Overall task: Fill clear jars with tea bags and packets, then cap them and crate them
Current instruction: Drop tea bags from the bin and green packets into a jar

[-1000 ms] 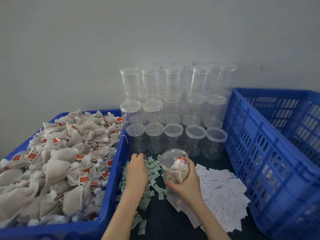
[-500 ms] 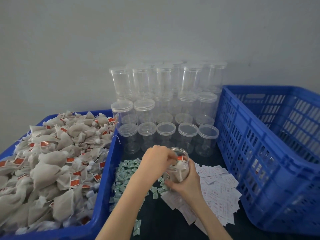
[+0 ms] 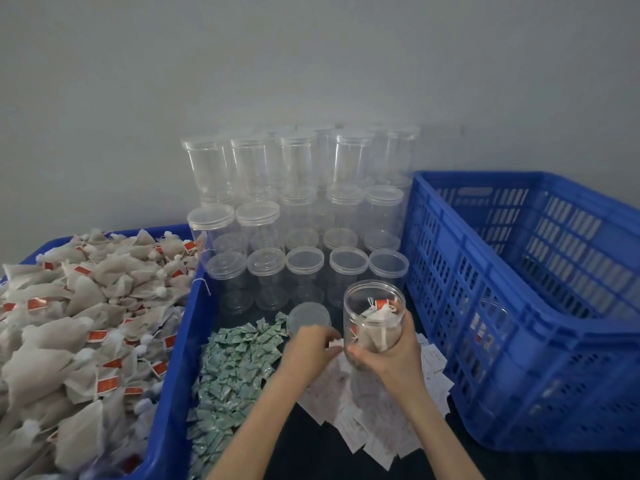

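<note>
No legible text; tea bag tags (image 3: 105, 385) and white slips (image 3: 360, 424) too blurred

Both forearms are reaching forward; the right hand (image 3: 391, 355) is gripping the jar (image 3: 374, 317), while the left hand (image 3: 308, 348) is curling its fingers beside it.

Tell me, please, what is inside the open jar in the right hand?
The jar gripped by the right hand holds tea bags with strings and red tags. The fingers cover its bottom, so whether a packet lies there cannot be seen.
</note>
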